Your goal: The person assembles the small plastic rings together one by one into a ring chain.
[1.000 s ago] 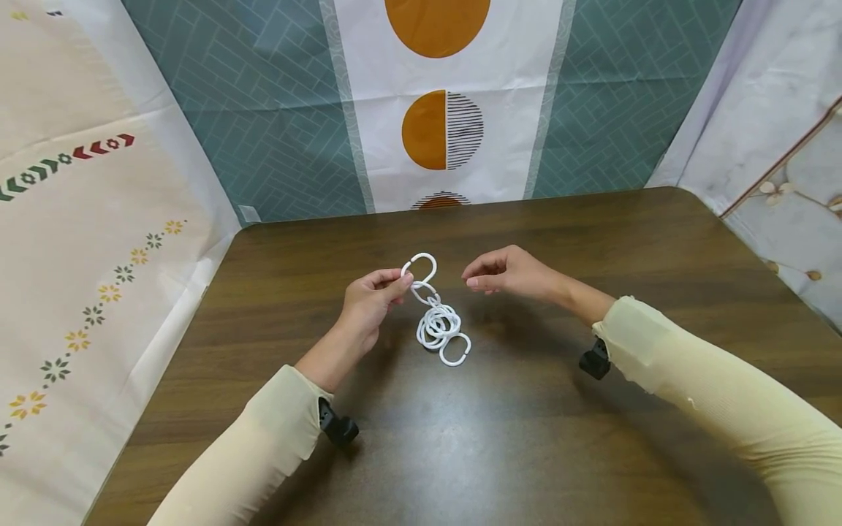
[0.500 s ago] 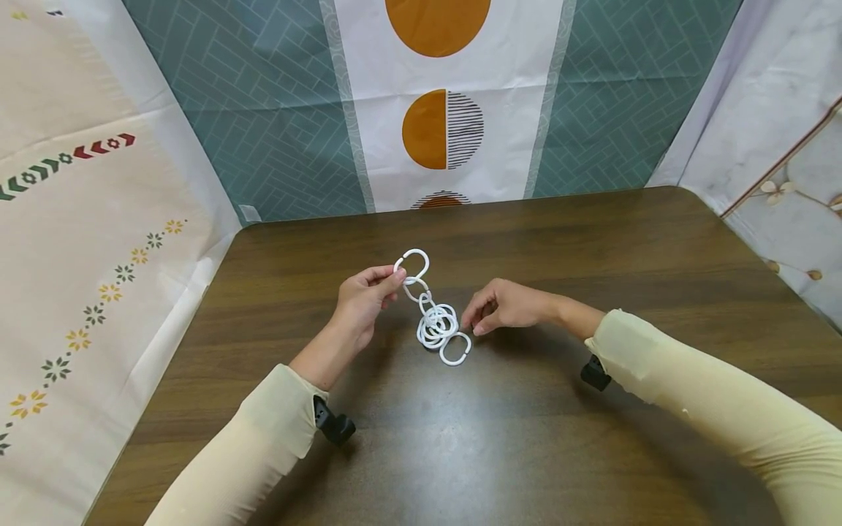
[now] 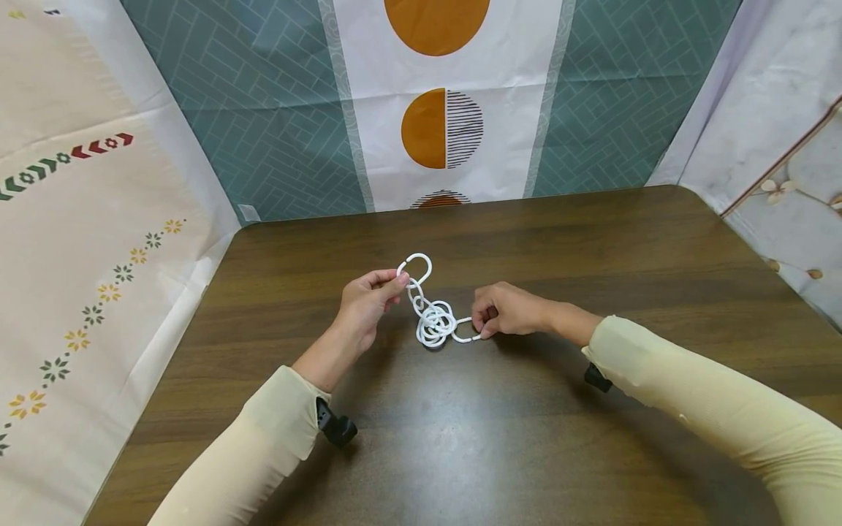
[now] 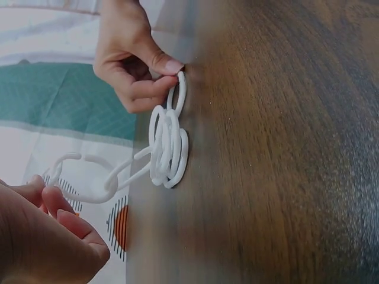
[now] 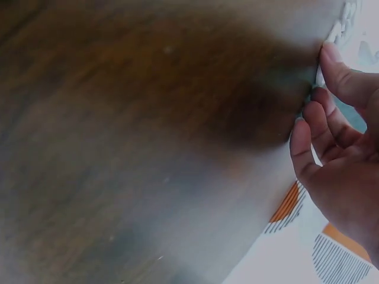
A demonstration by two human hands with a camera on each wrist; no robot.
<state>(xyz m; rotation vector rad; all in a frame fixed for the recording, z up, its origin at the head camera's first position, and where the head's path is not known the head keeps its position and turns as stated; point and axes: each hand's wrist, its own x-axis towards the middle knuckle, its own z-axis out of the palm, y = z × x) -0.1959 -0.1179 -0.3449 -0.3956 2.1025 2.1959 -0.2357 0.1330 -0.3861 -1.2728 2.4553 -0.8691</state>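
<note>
White C-shaped curtain rings are linked into a chain, with several of them bunched in a pile point(image 3: 434, 325) on the brown table. My left hand point(image 3: 362, 307) pinches the top end ring point(image 3: 430, 267) between thumb and fingers, holding it up off the table; its gap faces away from me. On the other side, my right hand point(image 3: 514, 308) pinches the opposite end ring point(image 3: 464, 340) at its outer side. In the left wrist view, this end ring point(image 4: 182, 94) stands on edge under the right thumb. The right wrist view shows the right hand point(image 5: 340, 154) with its fingers curled; the rings are mostly cut off there.
The wood-grain table point(image 3: 421, 453) has rounded far corners. A patterned teal and white cloth point(image 3: 289, 131) hangs behind its far edge. Cream cloth point(image 3: 85, 292) hangs at the left and a floral sheet point(image 3: 796, 190) at the right. Each wrist carries a black camera point(image 3: 337, 424).
My right hand has come down toward me and taken the end ring, tilting it up and drawing it slightly right. The left hand has shifted slightly left, still holding its ring.
</note>
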